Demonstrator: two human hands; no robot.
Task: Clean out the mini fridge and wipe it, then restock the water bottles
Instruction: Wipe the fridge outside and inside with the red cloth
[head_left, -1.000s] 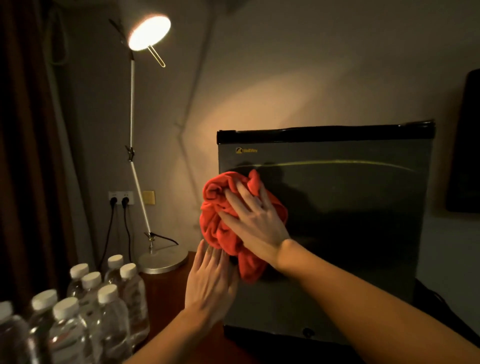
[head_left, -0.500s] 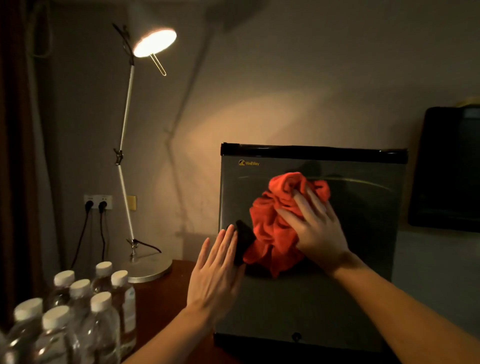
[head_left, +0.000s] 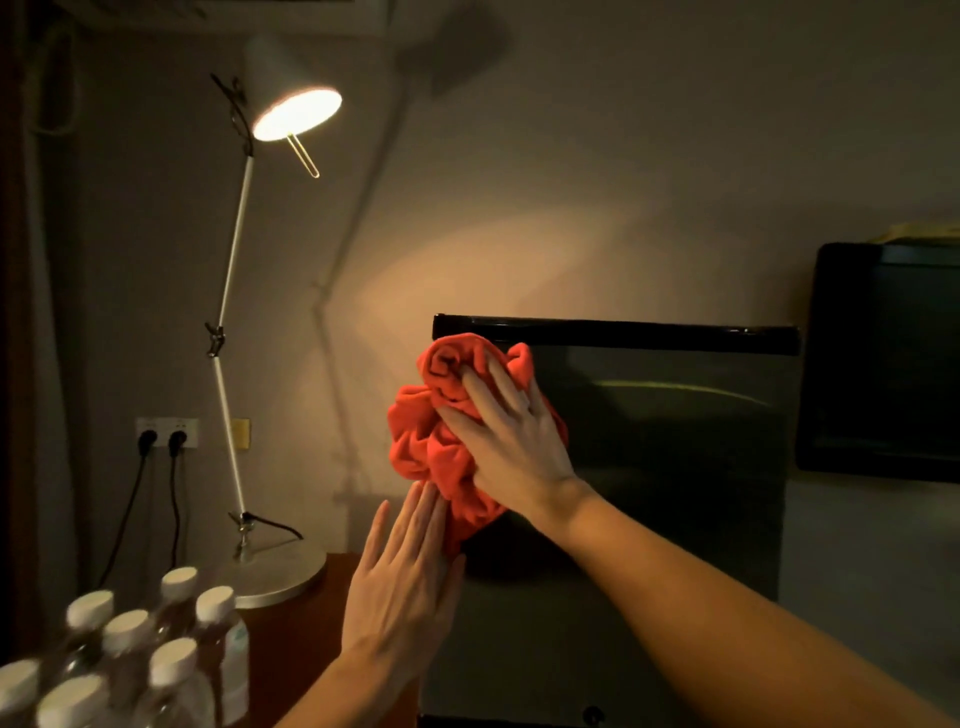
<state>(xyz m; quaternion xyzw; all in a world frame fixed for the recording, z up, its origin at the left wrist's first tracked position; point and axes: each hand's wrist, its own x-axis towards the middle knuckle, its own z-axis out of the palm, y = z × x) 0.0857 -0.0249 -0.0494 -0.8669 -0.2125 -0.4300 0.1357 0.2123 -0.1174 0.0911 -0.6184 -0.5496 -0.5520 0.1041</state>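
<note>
Red cloth (head_left: 441, 441) under right hand (head_left: 511, 441)

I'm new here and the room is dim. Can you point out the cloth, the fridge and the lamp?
cloth (head_left: 426, 441), head view, on its bunched red folds left of the right hand.
fridge (head_left: 675, 467), head view, on the bare dark door.
lamp (head_left: 296, 111), head view, on its lit shade.

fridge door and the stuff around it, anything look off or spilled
Nothing stands out. The mini fridge door is closed and level, the right hand presses the red cloth on it, and the water bottles stand upright with caps on.
</note>
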